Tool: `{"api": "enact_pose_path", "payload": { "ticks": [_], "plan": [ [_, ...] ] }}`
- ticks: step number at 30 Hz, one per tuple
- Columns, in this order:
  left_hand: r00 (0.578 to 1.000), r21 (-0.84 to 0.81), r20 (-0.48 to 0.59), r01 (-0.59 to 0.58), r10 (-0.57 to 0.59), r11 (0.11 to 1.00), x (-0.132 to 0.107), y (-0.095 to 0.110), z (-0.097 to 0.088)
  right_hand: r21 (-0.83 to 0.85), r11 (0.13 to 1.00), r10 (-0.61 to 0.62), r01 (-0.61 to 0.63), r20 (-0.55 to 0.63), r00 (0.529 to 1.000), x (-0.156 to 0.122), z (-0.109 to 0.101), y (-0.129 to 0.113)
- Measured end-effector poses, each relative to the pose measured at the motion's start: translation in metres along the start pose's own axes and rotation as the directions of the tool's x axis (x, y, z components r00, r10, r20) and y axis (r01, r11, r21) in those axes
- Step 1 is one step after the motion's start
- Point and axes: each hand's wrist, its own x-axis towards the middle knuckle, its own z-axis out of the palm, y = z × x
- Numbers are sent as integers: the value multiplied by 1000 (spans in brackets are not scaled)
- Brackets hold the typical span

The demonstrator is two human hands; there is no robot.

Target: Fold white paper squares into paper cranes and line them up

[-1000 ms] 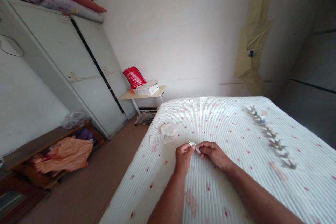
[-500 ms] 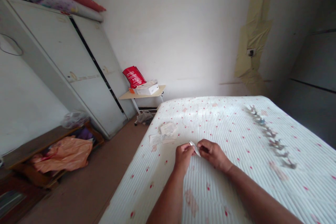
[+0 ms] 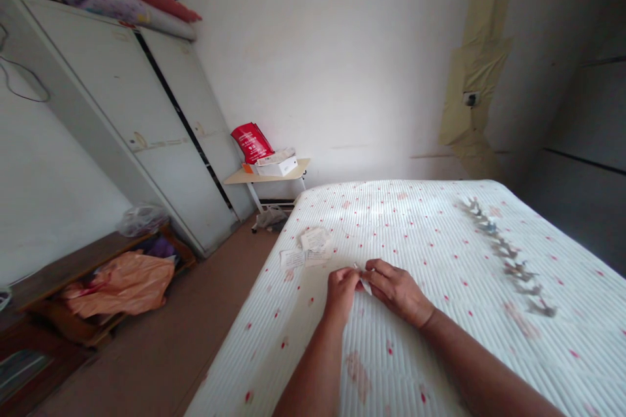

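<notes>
The left hand (image 3: 342,294) and the right hand (image 3: 398,291) are meeting just above the mattress, their grips pressed together and pinching a small white paper (image 3: 358,272) between them. The fingers are hiding most of it, so only a sliver is showing and its shape is hard to make out. The quilted white mattress (image 3: 430,365), dotted with red, is stretching out beneath both forearms. Just beyond the hands, several printed paper slips (image 3: 313,249) are lying on it, their text too small to read. Farther right, a line of small grey pieces (image 3: 506,254) is blurring too much to identify. Past the mattress, a small bench (image 3: 267,172) is standing against the wall, carrying a white box (image 3: 277,167) and a red bag (image 3: 251,142). On the left, a pale wardrobe (image 3: 92,98) is rising beyond the brown floor (image 3: 171,313), with rolled bedding (image 3: 117,3) lying on top.
</notes>
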Motion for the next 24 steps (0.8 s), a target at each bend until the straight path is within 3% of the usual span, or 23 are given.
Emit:
{"api": "enact_pose_path", "payload": {
  "ticks": [5, 13, 19, 24],
  "plan": [
    [997, 5, 72, -32, 31, 999, -2, 5, -3, -9, 1000, 8, -8, -9, 1000, -2, 2, 3],
    [986, 90, 146, -100, 87, 991, -1, 2, -6, 169, 983, 78, -74, -17, 997, -2, 3, 4],
    [980, 179, 180, -114, 82, 977, 2, -8, -7, 393, 903, 169, -174, 48, 984, 0, 4, 8],
    [971, 252, 216, -158, 104, 955, 2, -10, -7, 474, 840, 236, -264, 120, 964, 2, 1, 7]
  ]
}}
